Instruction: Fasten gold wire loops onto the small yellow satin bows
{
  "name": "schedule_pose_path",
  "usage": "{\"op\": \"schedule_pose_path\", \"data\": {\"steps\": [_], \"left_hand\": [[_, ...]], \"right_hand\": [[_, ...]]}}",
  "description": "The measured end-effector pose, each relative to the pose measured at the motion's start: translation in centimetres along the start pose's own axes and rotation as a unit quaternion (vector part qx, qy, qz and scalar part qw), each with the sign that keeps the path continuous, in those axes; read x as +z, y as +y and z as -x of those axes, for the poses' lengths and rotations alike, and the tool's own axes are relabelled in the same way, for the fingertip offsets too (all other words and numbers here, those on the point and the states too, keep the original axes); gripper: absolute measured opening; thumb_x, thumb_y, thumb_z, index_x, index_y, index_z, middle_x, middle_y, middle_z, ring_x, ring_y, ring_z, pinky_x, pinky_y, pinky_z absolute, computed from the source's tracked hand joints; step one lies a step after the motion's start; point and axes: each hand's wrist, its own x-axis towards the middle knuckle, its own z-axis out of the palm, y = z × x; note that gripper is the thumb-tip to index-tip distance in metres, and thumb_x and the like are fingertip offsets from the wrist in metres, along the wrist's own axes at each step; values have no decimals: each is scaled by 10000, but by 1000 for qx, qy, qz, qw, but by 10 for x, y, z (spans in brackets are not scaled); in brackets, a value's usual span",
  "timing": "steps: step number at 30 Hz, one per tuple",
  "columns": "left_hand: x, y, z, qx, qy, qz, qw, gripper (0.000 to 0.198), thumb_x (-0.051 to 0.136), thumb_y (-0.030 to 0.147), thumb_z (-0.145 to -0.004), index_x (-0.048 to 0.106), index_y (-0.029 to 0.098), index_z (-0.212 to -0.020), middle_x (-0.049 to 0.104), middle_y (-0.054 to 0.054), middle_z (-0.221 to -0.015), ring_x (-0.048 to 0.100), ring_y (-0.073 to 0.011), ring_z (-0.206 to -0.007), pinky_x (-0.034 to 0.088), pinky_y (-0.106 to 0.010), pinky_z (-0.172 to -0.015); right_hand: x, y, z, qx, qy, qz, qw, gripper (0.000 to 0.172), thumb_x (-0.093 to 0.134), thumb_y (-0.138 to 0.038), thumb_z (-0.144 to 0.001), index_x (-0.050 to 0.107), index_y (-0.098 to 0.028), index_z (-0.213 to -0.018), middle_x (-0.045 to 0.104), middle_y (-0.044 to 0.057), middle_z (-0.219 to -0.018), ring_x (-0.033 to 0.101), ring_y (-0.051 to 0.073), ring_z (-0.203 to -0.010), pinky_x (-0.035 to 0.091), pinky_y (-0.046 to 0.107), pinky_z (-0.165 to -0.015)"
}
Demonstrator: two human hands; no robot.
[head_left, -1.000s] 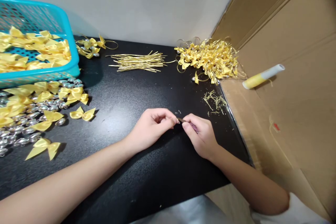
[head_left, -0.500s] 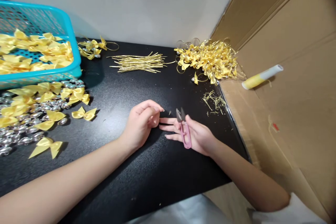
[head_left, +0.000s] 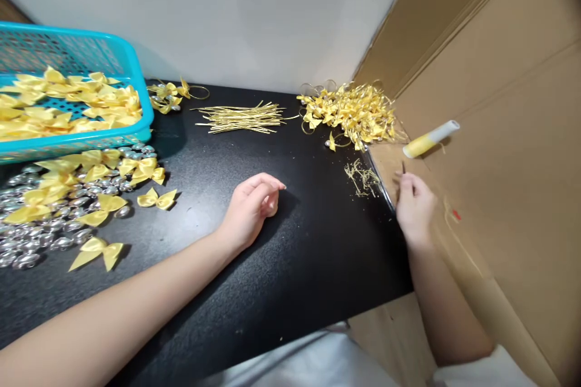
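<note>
My left hand [head_left: 252,211] rests over the black table with its fingers curled; whatever may be inside them is hidden. Out past the table's right edge, my right hand [head_left: 415,205] is closed around the thread snips, whose dark blade tip [head_left: 403,167] shows above the fingers. The pink handle is covered by the hand. Just left of it lies a small heap of gold wire offcuts [head_left: 361,179]. Behind my hands, a bundle of gold twist ties [head_left: 242,118] lies near the wall. A pile of yellow bows with wire loops [head_left: 351,112] stands at the back right.
On the left, a turquoise basket [head_left: 146,115] holds yellow bows. Before it lie silver beads [head_left: 61,243] and loose yellow bows [head_left: 157,198]. A few looped bows [head_left: 167,97] sit beside the basket. Cardboard [head_left: 490,97] borders the right side, with a yellow-white tube [head_left: 431,139] on it.
My right hand has moved right, from beside my left hand to beyond the table edge, closing around the snips. The left hand stays curled in nearly the same place. The view has shifted slightly.
</note>
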Motion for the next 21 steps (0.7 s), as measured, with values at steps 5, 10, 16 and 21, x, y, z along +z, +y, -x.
{"op": "schedule_pose_path", "data": {"steps": [5, 10, 16, 21], "left_hand": [[-1, -1, -3, 2, -24, 12, 1000, 69, 678, 215, -651, 650, 156, -629, 382, 83, -400, 280, -31, -374, 207, -172, -406], [-3, -2, -7, 3, -53, 20, 998, 110, 683, 241, -651, 621, 150, -638, 389, 87, -426, 278, -27, -370, 206, -173, -404], [2, 25, -9, 11, -88, 16, 996, 131, 694, 246, -650, 613, 145, -674, 367, 100, -465, 251, -16, -368, 174, -165, -405], [21, 70, -6, 45, -128, 0, 991, 70, 662, 204, -695, 637, 140, -705, 368, 90, -504, 264, -19, -390, 184, -166, -411]], "right_hand": [[-4, 24, -13, -70, -40, 135, 988, 384, 502, -462, -843, 723, -163, -942, 595, 79, -787, 522, 220, -766, 441, 376, -784], [3, 33, -18, -66, -24, 175, 982, 389, 503, -408, -827, 735, -167, -1025, 568, 115, -934, 468, 268, -936, 391, 442, -922], [4, 41, -22, -47, -11, 190, 981, 453, 441, -345, -839, 708, -73, -1084, 513, 163, -969, 405, 305, -983, 348, 483, -958], [8, 38, -21, -44, -23, 193, 980, 428, 430, -300, -832, 704, -85, -1082, 498, 161, -957, 392, 315, -981, 351, 503, -927]]}}
